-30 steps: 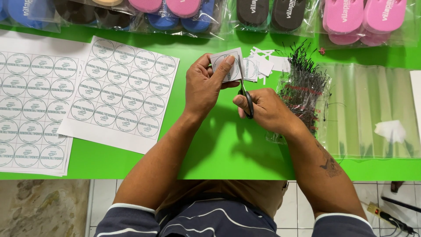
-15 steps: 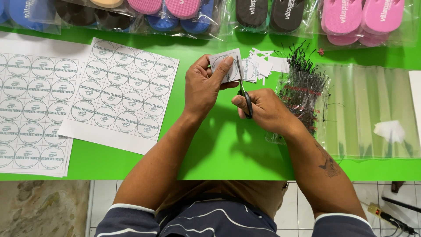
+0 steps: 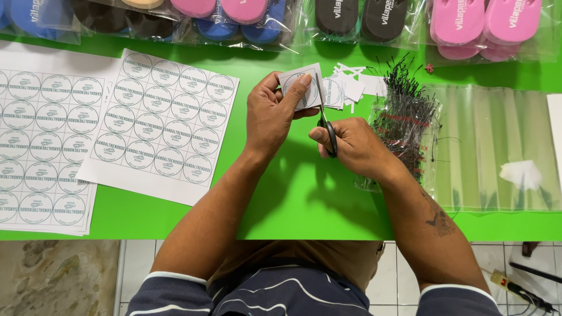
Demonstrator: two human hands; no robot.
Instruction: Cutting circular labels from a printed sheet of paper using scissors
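My left hand [image 3: 271,115] pinches a small square paper label [image 3: 300,86] with a round printed mark, held above the green table [image 3: 304,193]. My right hand [image 3: 354,146] grips black-handled scissors [image 3: 326,124], whose blades point up along the label's right edge. A small pile of cut labels and white paper scraps [image 3: 349,86] lies just beyond the scissors.
Two white sheets of round printed labels [image 3: 158,123] [image 3: 41,140] lie at the left. A bag of black tag fasteners [image 3: 407,126] and clear plastic bags [image 3: 497,146] sit at the right. Bagged flip-flops [image 3: 357,17] line the far edge. Tiled floor shows below.
The scissors have worked slightly along the label's edge; both hands stay in nearly the same place.
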